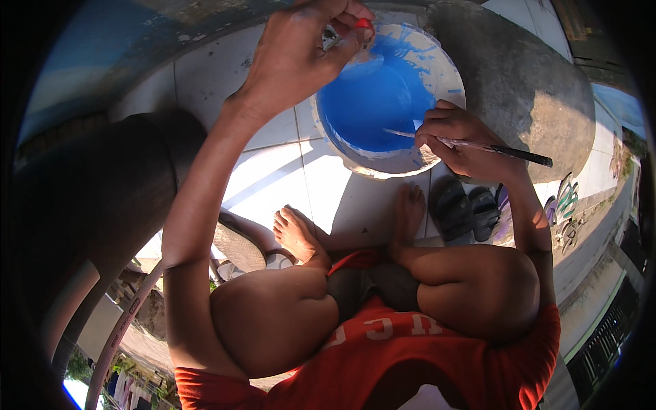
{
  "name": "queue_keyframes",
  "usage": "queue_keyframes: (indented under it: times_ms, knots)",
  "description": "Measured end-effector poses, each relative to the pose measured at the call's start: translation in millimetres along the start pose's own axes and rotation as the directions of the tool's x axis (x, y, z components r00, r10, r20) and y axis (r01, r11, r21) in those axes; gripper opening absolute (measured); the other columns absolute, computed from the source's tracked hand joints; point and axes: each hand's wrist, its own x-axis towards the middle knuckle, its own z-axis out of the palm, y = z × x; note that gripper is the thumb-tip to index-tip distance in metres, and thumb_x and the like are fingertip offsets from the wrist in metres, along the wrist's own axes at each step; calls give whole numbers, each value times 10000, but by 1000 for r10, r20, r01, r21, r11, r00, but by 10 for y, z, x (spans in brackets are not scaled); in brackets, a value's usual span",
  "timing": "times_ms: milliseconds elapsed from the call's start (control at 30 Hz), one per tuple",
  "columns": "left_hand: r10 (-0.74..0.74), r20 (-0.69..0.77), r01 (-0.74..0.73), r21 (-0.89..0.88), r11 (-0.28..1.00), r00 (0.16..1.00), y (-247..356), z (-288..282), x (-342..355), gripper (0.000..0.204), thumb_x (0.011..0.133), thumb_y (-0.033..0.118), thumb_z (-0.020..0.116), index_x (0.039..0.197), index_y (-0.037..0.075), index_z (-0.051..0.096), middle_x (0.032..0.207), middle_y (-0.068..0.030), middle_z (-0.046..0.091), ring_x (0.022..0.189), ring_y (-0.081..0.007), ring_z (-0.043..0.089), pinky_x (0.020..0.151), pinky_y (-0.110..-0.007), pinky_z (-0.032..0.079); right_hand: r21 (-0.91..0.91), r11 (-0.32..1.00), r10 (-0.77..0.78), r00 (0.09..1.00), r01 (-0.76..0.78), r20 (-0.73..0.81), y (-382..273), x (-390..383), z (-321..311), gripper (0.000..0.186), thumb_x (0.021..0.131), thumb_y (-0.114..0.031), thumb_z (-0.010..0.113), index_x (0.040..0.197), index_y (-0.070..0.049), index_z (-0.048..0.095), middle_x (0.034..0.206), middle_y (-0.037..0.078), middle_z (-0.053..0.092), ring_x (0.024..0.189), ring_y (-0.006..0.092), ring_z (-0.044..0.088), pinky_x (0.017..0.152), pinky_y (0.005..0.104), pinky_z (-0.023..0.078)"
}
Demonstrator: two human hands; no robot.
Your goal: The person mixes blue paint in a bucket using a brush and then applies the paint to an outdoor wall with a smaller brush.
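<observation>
A round bucket [449, 68] with a paint-smeared whitish rim stands ahead of me, holding blue paint [372, 106]. My left hand [297, 58] is raised over its far left rim. Thumb and fingers pinch a small red piece [364, 26]; a pale, translucent shape [363, 67] shows just below it, and I cannot tell whether the two are joined. At the bucket's near right rim, my right hand [461, 137] is closed round a thin rod-like tool with a black end [523, 154]. Its pale narrow tip lies over the blue paint.
My bare feet [297, 236] are on white floor tiles [273, 171]. Dark sandals [467, 208] lie right of them, and more footwear [567, 198] sits farther right. A grey rounded concrete form [506, 75] adjoins the bucket. A large black cylinder [102, 184] stands at the left.
</observation>
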Motion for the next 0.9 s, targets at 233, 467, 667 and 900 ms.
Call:
queue_keyframes:
  times_ms: [233,467,667,900]
  knots:
    - [152,-59,-149,57,987,987,25,-3,-47,140,805,-3,622,941,-5,654,857,-107,694,800,-215,685,1059,-428,367,-236,970,27,993,-54,-117,95,-35,-90,62,809,26,577,807,-29,606,756,72,591,748,243,507,705,331,423]
    - [26,-48,-29,-63,998,999,-45,31,-9,134,811,-9,624,940,-34,653,876,-128,687,809,-212,670,719,-309,535,48,998,-53,998,52,27,23,162,50,42,858,-6,579,822,-23,590,761,79,591,734,255,533,779,351,422]
    - [27,-40,-28,-23,999,999,64,5,-19,108,817,9,629,921,7,660,843,-97,695,790,-207,683,1052,-439,371,12,1000,-27,1000,27,3,112,426,102,27,885,-23,568,862,-15,580,835,87,597,821,252,530,816,367,429]
    - [34,-35,-35,-20,999,999,60,-23,-40,128,809,10,634,934,16,656,837,-90,699,785,-207,687,1112,-470,272,-214,970,-140,983,111,-123,203,400,23,13,859,-6,578,852,-17,581,809,79,573,821,236,514,771,350,442]
